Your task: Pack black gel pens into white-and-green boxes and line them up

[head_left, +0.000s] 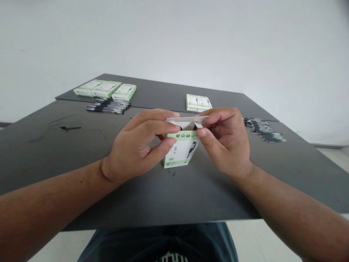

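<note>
A small white and green pen box (180, 150) stands upright on the dark table in front of me, its top flap raised and tilted back. My left hand (147, 140) grips the box's upper left corner, thumb on the front and fingers by the flap. At the upper right corner, my right hand (225, 140) pinches a small side flap (198, 124) between thumb and fingers. Dark ends show at both sides of the opening; what lies deeper inside is hidden.
Several similar boxes (124, 92) lie at the back left, and more boxes (199, 103) lie at the back centre. Bundles of black pens rest at left (109, 106) and right (265, 130). A lone black pen cap (71, 128) lies on the left of the table (174, 203).
</note>
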### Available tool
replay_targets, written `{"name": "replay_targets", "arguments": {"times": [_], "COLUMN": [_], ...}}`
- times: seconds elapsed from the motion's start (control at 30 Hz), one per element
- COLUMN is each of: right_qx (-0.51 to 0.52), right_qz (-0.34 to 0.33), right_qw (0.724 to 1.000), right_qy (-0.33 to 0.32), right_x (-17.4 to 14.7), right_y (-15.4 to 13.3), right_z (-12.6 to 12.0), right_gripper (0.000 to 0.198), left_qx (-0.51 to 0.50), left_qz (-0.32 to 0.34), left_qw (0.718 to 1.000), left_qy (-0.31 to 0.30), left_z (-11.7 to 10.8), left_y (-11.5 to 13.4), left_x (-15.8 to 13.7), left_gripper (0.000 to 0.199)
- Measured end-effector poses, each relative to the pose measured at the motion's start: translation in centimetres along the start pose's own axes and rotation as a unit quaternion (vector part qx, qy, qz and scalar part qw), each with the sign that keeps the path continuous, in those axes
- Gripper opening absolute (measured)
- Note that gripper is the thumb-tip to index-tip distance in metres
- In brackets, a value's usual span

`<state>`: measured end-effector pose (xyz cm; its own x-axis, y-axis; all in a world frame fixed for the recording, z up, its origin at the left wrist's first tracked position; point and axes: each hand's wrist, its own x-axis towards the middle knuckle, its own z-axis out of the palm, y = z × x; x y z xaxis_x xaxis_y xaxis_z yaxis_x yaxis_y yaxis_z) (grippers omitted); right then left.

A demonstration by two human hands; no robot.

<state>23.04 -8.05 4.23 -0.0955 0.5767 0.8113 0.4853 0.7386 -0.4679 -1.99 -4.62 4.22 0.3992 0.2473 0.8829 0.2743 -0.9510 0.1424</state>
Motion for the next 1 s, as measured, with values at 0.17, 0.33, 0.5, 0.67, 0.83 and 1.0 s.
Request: {"name": "replay_targets", "arguments": {"times": [0.17,0.33,0.5,0.67,0.83,1.0], "right_qx": [-0.012,-0.023,-0.009,0.015,0.058,0.058], "right_qz": [-0.009,-0.043,-0.017,-0.045,-0.082,-0.06], "right_qw": [1.0,0.998,0.999,0.998,0.993,0.995], "right_qy": [-0.025,-0.045,-0.043,-0.047,-0.057,-0.061], "right_x": [0.0,0.8,1.0,1.0,1.1,1.1], "right_y": [0.0,-1.2,-1.8,-1.2,-0.6,-1.2], "right_z": [0.0,-1.1,-0.9,-0.8,-0.8,-0.9], "right_gripper": [0.034,0.02,0.015,0.014,0.027,0.02], "left_qx": [-0.095,-0.043,-0.067,-0.091,-0.078,-0.074], "left_qz": [-0.051,-0.038,-0.01,-0.04,-0.075,-0.099], "left_qw": [0.993,0.998,0.998,0.995,0.994,0.992], "left_qy": [0.038,-0.006,-0.003,0.002,0.007,0.005], "left_z": [1.1,0.6,0.0,-0.2,-0.5,-0.3], "left_y": [-0.5,-0.2,0.5,1.7,2.8,3.0], "left_x": [-0.6,-0.4,0.1,0.6,1.4,1.5], "left_gripper": [0.053,0.053,0.046,0.024,0.01,0.012]}}
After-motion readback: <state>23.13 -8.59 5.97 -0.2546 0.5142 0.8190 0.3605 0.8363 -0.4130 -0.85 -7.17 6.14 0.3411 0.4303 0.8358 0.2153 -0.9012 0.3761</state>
